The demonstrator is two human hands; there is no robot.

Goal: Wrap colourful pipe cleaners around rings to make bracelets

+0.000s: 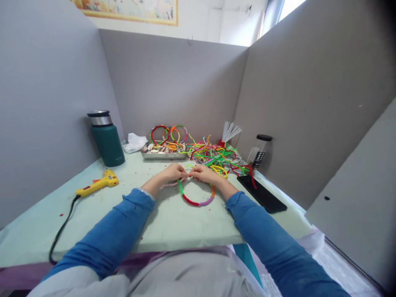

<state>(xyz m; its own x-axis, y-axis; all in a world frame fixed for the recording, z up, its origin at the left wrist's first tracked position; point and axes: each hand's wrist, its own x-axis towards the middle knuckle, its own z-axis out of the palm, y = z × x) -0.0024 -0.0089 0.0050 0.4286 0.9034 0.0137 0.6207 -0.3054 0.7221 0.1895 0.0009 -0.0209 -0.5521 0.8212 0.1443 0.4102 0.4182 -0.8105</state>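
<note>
Nearest, blue sleeves (pixel 107 231) come up on both sides of the ring (pixel 191 202), and well to its left a black cord (pixel 62 231) drops over the table's near edge; a forearm swinging that way could snag it and drag the yellow glue gun (pixel 99 185), which lies left of the ring. The ring rests on the table between the forearms, its near arc red and purple, green and orange on its sides. To its right lies a black phone (pixel 262 194), with a red stem across one end; an elbow moving outward could knock it. At the ring's far side the left hand (pixel 173 172) and the right hand (pixel 204 174) nearly meet, the fingers of each pressed together and apparently clamped on the ring, though the exact bit they grip is hidden. If either pinch loosens, the ring could probably spring out of round or its wrap unwind. A pale pink stem (pixel 168 185) by the left hand, at the ring's far left, might get caught in the work. Beyond the ring, to the right, a tangled heap of stems (pixel 213 154) spreads towards the right hand; pulling one could drag others along. Straight beyond stands a metal tray (pixel 163 156).
</note>
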